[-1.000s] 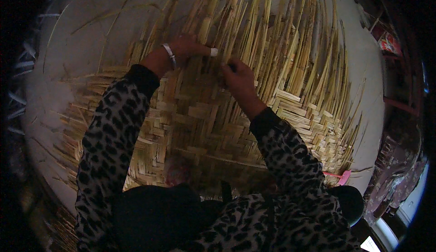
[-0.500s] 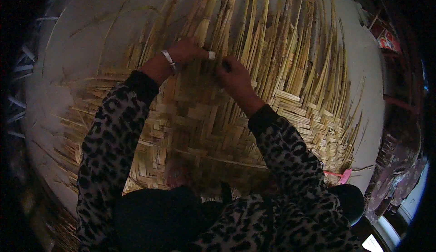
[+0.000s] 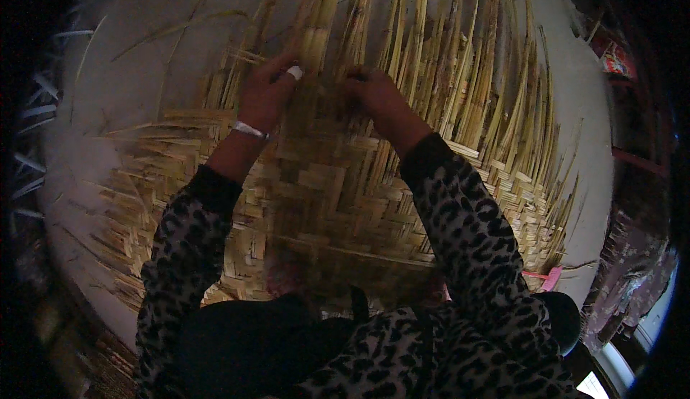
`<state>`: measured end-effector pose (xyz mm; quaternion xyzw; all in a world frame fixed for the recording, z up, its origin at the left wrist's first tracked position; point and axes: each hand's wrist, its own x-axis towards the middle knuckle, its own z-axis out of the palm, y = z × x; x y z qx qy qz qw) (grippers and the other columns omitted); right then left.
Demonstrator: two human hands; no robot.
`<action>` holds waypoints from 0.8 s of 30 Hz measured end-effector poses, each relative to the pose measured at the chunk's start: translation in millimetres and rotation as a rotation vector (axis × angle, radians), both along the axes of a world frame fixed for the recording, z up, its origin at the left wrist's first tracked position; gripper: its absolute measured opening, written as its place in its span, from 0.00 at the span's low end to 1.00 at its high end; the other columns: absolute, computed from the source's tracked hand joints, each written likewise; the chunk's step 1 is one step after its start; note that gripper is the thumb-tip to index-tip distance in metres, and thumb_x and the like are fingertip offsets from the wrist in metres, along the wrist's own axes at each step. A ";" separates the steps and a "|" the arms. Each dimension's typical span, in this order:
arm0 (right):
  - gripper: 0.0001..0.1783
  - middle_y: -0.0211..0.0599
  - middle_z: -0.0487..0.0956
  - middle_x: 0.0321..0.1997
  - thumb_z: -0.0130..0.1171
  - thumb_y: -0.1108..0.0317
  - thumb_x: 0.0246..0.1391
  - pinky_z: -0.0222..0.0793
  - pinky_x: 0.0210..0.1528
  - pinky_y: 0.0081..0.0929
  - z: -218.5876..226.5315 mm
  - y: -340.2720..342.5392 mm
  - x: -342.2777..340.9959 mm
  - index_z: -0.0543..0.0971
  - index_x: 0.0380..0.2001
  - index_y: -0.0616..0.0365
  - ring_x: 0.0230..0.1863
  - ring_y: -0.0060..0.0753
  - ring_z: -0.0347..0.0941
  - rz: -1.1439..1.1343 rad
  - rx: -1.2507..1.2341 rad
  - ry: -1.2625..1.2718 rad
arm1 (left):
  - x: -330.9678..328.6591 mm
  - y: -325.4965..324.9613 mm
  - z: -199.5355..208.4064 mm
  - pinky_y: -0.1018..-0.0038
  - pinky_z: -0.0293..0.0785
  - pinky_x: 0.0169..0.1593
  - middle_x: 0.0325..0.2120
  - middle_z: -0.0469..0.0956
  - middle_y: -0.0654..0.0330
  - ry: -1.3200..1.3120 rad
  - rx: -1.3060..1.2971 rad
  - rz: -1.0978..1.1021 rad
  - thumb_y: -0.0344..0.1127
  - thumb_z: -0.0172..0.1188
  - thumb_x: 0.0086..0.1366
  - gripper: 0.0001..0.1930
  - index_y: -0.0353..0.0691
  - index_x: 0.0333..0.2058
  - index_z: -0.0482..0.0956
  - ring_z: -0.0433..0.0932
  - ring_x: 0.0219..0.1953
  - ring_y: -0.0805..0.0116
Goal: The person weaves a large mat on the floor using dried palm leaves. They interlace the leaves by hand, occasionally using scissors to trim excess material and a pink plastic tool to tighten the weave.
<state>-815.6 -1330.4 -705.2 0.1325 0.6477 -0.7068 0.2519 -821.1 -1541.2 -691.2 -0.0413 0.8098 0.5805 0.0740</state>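
A flat mat (image 3: 330, 183) of woven, yellowish bamboo strips lies in front of me, with a zigzag pattern. From its far edge long loose bamboo strips (image 3: 424, 47) fan out away from me. My left hand (image 3: 264, 95), with a white wrap on the thumb and a light bracelet at the wrist, is closed at the edge of a broad strip. Across a short gap, my right hand (image 3: 379, 101) has its fingers curled in at the strips' base; shadow and blur partly hide the fingertips. Both hands are at the far edge of the weave.
Grey floor (image 3: 86, 147) surrounds the mat. Short strip ends (image 3: 118, 234) stick out along its left side. A pink object (image 3: 551, 278) lies by the mat's near right corner. Patterned cloth (image 3: 622, 277) hangs at the right, and pale metal bars (image 3: 32, 162) stand at the far left.
My left hand has shifted left and turned more upright, leaving a wider gap between the hands. My right hand has moved slightly right and away from me.
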 end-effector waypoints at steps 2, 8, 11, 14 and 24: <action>0.14 0.34 0.77 0.34 0.56 0.65 0.56 0.75 0.37 0.28 -11.1 0.7 -7.6 0.74 0.44 0.61 0.33 0.28 0.75 0.001 -0.042 -0.026 | 7.3 -10.1 -5.6 0.72 0.74 0.45 0.39 0.80 0.57 0.099 -0.143 -0.004 0.35 0.58 0.60 0.15 0.36 0.45 0.79 0.78 0.42 0.69; 0.13 0.31 0.76 0.34 0.52 0.59 0.61 0.76 0.38 0.30 -34.9 15.1 -16.5 0.75 0.40 0.57 0.33 0.30 0.75 0.167 -0.126 0.235 | 31.2 -31.1 -23.7 0.72 0.79 0.37 0.38 0.80 0.53 -0.282 0.281 0.228 0.33 0.56 0.63 0.16 0.38 0.50 0.76 0.82 0.37 0.65; 0.15 0.29 0.76 0.34 0.50 0.56 0.62 0.76 0.38 0.30 -36.0 21.9 -18.4 0.76 0.38 0.56 0.32 0.28 0.75 0.137 -0.129 0.077 | 29.1 -46.8 -18.1 0.72 0.79 0.34 0.35 0.81 0.53 -0.435 0.288 0.120 0.34 0.56 0.63 0.19 0.39 0.53 0.73 0.82 0.35 0.65; 0.17 0.29 0.77 0.36 0.50 0.53 0.63 0.76 0.39 0.30 -32.8 22.2 -29.8 0.77 0.39 0.55 0.33 0.27 0.75 0.357 0.179 0.487 | 7.2 -64.4 -8.0 0.72 0.79 0.36 0.33 0.81 0.54 -0.552 0.033 -0.124 0.35 0.56 0.64 0.20 0.39 0.54 0.72 0.82 0.35 0.66; 0.24 0.34 0.79 0.42 0.52 0.47 0.61 0.78 0.39 0.32 0.7 14.1 -23.3 0.75 0.47 0.56 0.39 0.30 0.78 0.226 -0.308 -0.065 | -61.6 -3.4 -14.5 0.64 0.72 0.45 0.38 0.80 0.51 0.037 -0.298 -0.398 0.62 0.56 0.59 0.34 0.35 0.50 0.75 0.79 0.40 0.59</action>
